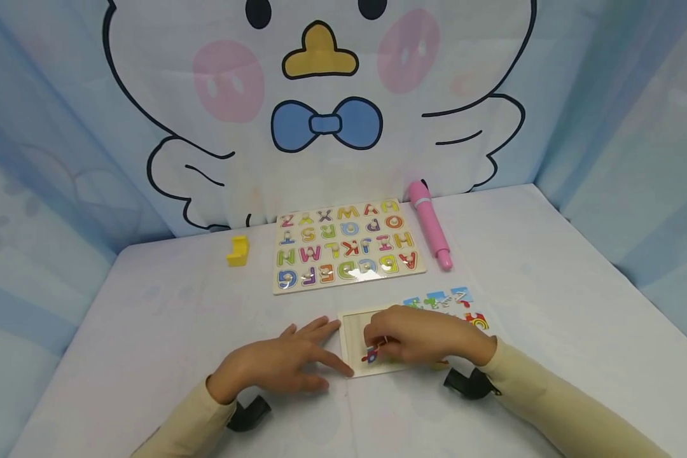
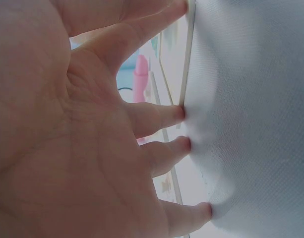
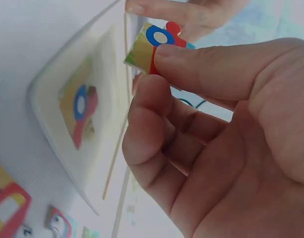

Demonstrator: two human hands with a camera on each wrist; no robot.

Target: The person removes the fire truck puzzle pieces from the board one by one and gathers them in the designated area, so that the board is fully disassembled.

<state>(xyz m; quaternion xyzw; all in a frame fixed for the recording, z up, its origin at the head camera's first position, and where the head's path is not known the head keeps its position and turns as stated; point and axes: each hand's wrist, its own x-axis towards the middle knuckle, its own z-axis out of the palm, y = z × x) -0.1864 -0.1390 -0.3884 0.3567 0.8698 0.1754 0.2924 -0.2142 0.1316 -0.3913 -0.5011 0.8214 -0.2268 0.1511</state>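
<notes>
My right hand (image 1: 418, 334) is over the wooden puzzle tray (image 1: 352, 331), pinching a jigsaw piece (image 3: 144, 52) between thumb and fingers. The piece is yellow and red with a blue wheel and a red knob, held tilted above the tray floor in the right wrist view. Another piece with a blue wheel (image 3: 80, 106) lies inside the tray near a corner. My left hand (image 1: 283, 359) is spread palm down at the tray's left side. Its fingertips touch the tray's edge and the cloth. The right hand hides much of the tray in the head view.
Loose jigsaw pieces (image 1: 460, 296) lie behind and right of the tray. Farther back is a wooden alphabet board (image 1: 349, 248), with a pink pen-shaped object (image 1: 432, 226) at its right and a small yellow block (image 1: 238, 250) at its left. A printed curtain (image 1: 326, 178) hangs behind the table.
</notes>
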